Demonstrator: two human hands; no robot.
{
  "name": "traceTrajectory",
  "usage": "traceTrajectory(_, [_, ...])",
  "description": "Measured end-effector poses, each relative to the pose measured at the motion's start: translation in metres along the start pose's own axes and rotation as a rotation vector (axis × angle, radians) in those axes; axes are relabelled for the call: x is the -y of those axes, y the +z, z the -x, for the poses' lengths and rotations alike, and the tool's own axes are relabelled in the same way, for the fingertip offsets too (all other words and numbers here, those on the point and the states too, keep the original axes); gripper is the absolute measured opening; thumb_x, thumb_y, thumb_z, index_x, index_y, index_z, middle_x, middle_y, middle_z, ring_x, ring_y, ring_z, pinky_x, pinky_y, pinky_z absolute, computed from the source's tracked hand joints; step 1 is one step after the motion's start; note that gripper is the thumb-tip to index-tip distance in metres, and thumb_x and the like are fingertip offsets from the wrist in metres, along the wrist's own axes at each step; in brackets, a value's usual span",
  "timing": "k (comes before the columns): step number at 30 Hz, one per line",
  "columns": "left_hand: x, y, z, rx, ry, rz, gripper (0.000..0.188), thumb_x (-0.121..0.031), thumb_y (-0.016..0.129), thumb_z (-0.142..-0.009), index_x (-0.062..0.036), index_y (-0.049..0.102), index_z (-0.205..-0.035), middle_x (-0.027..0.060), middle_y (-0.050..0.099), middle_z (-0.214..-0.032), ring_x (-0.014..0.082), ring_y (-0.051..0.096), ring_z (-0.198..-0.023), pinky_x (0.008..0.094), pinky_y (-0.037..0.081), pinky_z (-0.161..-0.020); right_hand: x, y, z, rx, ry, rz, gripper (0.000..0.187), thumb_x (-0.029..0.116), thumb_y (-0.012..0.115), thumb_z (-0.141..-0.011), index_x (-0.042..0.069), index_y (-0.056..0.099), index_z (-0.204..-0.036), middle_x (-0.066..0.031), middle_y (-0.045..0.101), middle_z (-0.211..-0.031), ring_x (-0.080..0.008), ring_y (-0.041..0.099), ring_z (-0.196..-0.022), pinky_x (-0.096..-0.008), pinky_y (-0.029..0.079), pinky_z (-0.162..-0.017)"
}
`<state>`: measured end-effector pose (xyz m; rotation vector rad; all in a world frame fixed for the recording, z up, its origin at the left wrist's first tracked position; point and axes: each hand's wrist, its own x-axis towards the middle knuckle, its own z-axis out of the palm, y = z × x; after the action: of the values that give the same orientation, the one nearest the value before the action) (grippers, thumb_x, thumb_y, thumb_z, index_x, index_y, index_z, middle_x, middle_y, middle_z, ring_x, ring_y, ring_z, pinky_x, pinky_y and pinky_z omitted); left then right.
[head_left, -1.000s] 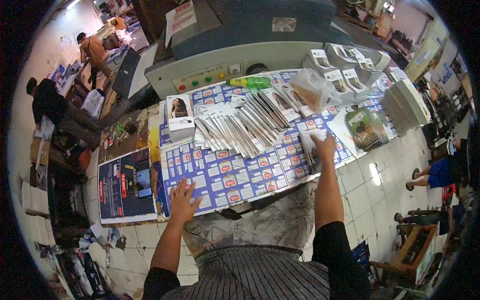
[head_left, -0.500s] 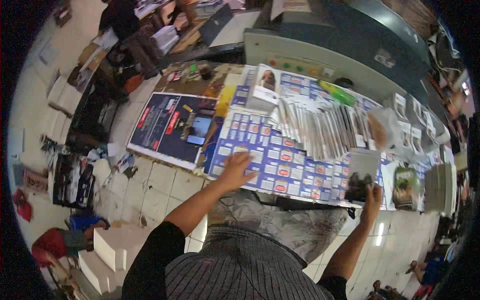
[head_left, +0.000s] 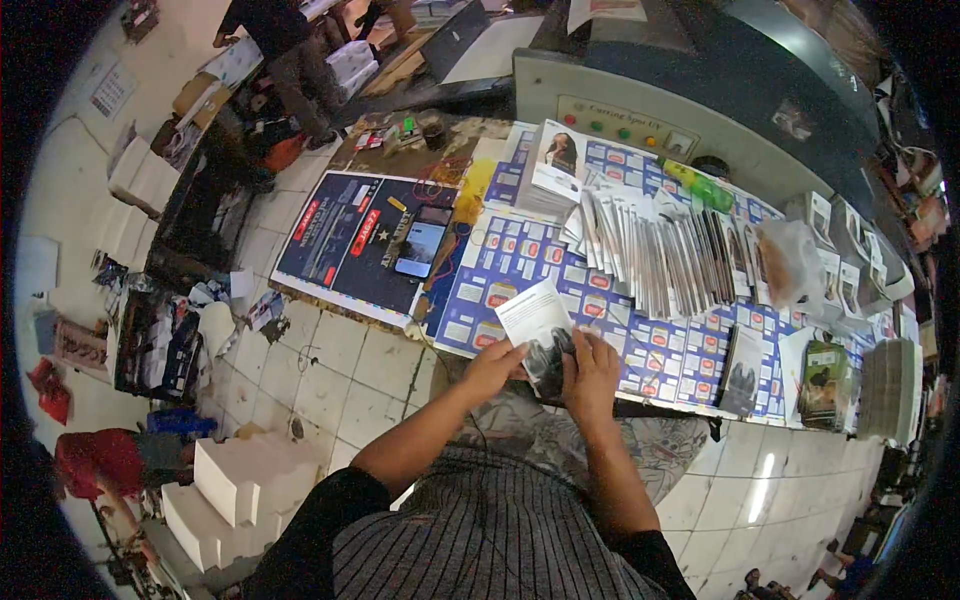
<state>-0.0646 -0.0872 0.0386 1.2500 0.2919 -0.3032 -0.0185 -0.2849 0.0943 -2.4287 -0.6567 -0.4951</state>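
1. Desk [head_left: 470, 330] across centre frame, covered by a blue printed sheet of repeated small labels; near edge at lower centre, just above the torso.
2. Grey machine [head_left: 640, 95] along upper centre, behind the desk, with a row of coloured buttons.
3. Dark poster [head_left: 345, 235] at centre left; phone [head_left: 420, 250] lying on its right part.
4. Fanned row of leaflets [head_left: 660, 255] at centre right, well apart from both hands.
5. Folded leaflet [head_left: 540, 325] at lower centre, over the near desk edge. Long axis tilted, running from upper left to lower right. White face up at top, dark printed part at bottom.
6. Left hand [head_left: 495, 365] closed on leaflet's lower left edge, leaflet lying up and right of it.
7. Right hand [head_left: 590, 370] gripping the lower right part, fingers over the dark print; leaflet up and left of it.
8. Both hands touching it, near equal; leaflet between them.
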Motion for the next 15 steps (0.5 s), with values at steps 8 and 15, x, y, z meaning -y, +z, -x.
traceTrajectory(8, [-0.006, -0.015, 0.007, 0.125, -0.008, 0.658, 0.078, -0.065, 0.048, -0.096, -0.0094, 0.037, -0.150, 0.0078, 0.048, -0.148, 0.0224, 0.049, -0.133, 0.0432, 0.042, -0.108, 0.011, -0.003, -0.016, 0.367, 0.702, -1.195, 0.022, 0.008, 0.067, -0.092, 0.000, 0.063, -0.112, -0.0029, 0.068, -0.099, -0.0130, 0.061, -0.088, -0.0282, 0.050, -0.081])
traceTrajectory(15, [-0.017, -0.023, -0.033, -0.288, 0.177, -0.379, 0.053, -0.031, 0.073, -0.091, -0.0034, 0.059, -0.133, 0.0094, 0.072, -0.111, 0.0224, 0.068, -0.099, 0.0338, 0.052, -0.089, -0.072, 0.041, 0.017, 0.127, 0.675, -0.610, 0.026, 0.009, 0.068, -0.088, -0.002, 0.063, -0.111, -0.0100, 0.069, -0.090, -0.0185, 0.065, -0.081, -0.0330, 0.052, -0.075])
